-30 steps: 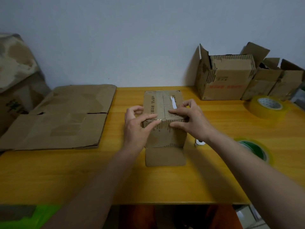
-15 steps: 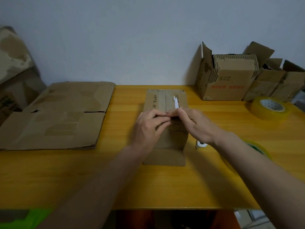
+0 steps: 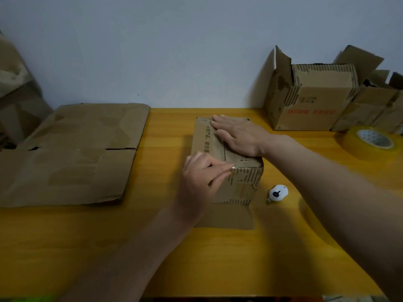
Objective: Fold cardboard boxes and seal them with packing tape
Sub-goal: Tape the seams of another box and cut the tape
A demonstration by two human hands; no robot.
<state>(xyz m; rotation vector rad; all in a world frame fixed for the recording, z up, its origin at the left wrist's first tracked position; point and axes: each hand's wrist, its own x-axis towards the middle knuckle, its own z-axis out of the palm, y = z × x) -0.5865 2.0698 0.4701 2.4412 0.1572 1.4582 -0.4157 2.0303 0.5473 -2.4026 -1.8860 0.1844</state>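
A small brown cardboard box (image 3: 244, 182) stands in the middle of the yellow table (image 3: 130, 247), its top flaps closed and one lower flap lying flat on the table toward me. My right hand (image 3: 237, 136) lies flat on the box top, fingers straight and reaching to the far edge. My left hand (image 3: 202, 177) is at the box's near left top corner, its fingers curled and pinching at the top edge. A roll of clear yellowish packing tape (image 3: 370, 141) lies at the far right. My right forearm hides the second tape roll.
A flattened cardboard sheet (image 3: 72, 153) covers the table's left side. Open cardboard boxes (image 3: 311, 99) stand against the wall at the back right. A small white tape cutter (image 3: 277, 193) lies just right of the box. More cardboard leans at the far left.
My right hand has slid from the near top edge across the box top to the far edge and now lies flat. My left hand stayed at the near edge.
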